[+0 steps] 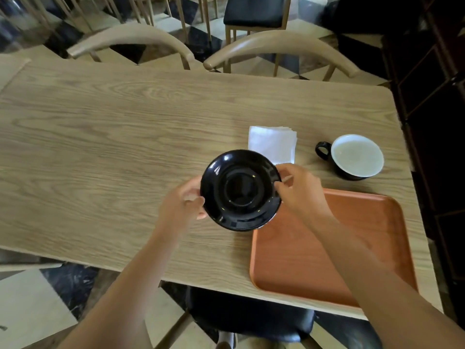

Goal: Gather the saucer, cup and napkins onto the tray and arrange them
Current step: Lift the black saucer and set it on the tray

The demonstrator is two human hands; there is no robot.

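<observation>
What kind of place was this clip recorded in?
Probably a café or restaurant dining room: rows of matching wooden chairs on a checkered floor, and an orange serving tray on the table.

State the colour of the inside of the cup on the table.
White inside, with a black outside and handle: the cup shows this in the head view.

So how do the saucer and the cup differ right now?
The saucer is held off the table by both hands, left hand and right hand, one at each side of its rim; the cup stands untouched on the table. The saucer is black all over; the cup is pale inside. Both have glossy black outsides, and neither is on the tray.
</observation>
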